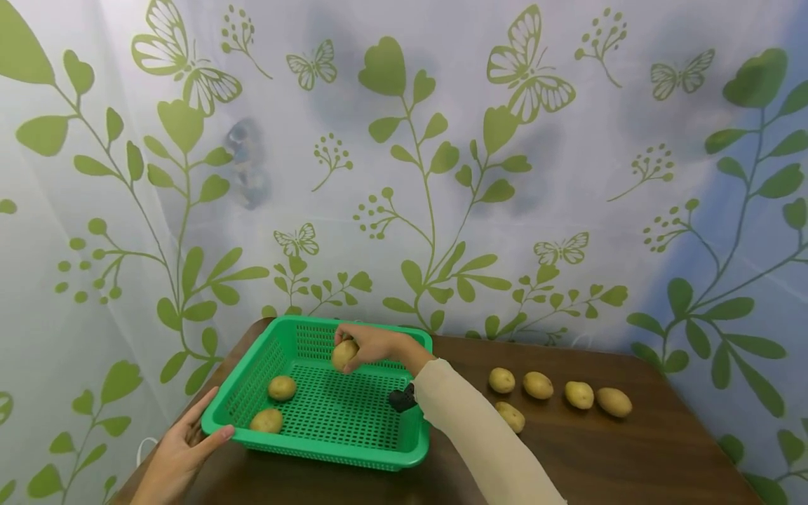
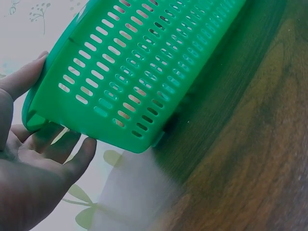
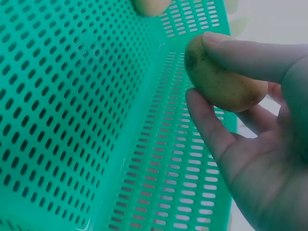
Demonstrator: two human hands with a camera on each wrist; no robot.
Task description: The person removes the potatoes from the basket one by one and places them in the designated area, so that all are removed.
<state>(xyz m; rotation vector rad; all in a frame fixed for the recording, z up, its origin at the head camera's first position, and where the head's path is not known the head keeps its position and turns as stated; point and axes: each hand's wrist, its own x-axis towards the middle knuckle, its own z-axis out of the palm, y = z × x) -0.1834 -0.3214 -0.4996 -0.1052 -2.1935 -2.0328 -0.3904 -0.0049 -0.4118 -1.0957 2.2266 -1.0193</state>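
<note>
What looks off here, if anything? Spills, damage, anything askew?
Little: no spill or breakage shows. The one oddity is a dark patch near one end of the potato in the right hand, seen in the right wrist view, darker than the skin around it; possibly just a blemish.

Yellowish potato (image 1: 344,355) over green basket (image 1: 334,451)

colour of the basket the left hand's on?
The basket is bright green all over; best seen in the head view.

Home-like spot, type unclear; butterfly-print curtain (image 1: 555,210); dark wooden table (image 1: 656,459)
</note>
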